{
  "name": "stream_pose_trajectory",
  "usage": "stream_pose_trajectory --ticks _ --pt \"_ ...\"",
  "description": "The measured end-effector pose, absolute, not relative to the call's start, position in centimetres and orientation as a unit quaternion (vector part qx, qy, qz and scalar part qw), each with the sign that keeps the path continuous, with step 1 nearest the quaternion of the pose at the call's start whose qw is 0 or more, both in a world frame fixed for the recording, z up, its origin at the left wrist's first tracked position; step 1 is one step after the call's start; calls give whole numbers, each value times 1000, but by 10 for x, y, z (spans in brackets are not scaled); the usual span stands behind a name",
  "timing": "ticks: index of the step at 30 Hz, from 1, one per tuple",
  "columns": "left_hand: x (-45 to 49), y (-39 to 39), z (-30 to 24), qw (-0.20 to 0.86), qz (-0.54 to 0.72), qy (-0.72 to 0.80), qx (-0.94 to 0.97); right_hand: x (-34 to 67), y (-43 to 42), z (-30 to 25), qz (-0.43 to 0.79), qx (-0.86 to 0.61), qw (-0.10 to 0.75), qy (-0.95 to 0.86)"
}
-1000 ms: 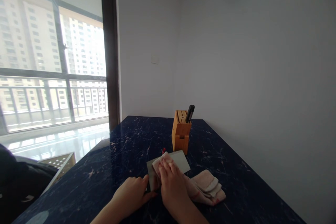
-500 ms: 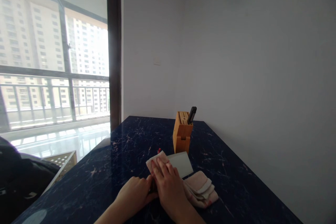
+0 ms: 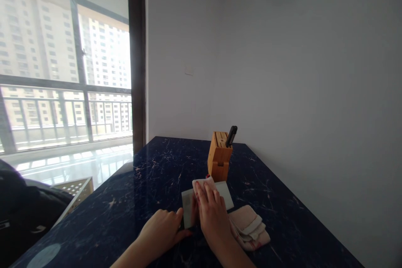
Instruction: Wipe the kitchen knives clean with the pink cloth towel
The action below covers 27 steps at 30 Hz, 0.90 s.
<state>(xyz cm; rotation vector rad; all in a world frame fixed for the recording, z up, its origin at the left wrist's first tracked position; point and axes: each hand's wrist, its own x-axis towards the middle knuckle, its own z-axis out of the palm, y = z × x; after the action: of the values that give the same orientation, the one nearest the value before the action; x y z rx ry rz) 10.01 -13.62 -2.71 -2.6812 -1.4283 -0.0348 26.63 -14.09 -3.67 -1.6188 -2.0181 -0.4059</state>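
On the near side of the knife block (image 3: pixel 219 159), a broad blade (image 3: pixel 225 194) is held above the tabletop (image 3: pixel 157 171). Its near left end is gripped by the left hand (image 3: pixel 163 228), fingers curled; the handle is mostly hidden. A cloth (image 3: pixel 201 183) is held against the blade under the right hand (image 3: pixel 214 217), fingers laid nearly flat; the thumb cannot be seen. A folded cloth bundle (image 3: pixel 249 224) lies nearer than the block, to its right. The blade is judged stiff, fairly heavy and slick, best held by its handle, clear of the edge; the cloth, soft and light, can be gripped anywhere.

Right hand (image 3: pixel 213 213) on cloth (image 3: pixel 203 181), knife (image 3: pixel 187 206) beneath
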Motion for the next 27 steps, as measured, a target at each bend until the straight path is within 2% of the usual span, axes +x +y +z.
stream_pose_trajectory --ticks 16,23,27 --pt "99 -135 -27 51 -14 -467 -883 266 -141 -41 -138 -582 264 -756" --pt "99 -134 -27 40 -4 -477 -878 261 -144 -43 -117 -518 247 -811" --pt "100 -135 -25 24 -4 -486 -874 264 -142 -45 -121 -550 257 -785"
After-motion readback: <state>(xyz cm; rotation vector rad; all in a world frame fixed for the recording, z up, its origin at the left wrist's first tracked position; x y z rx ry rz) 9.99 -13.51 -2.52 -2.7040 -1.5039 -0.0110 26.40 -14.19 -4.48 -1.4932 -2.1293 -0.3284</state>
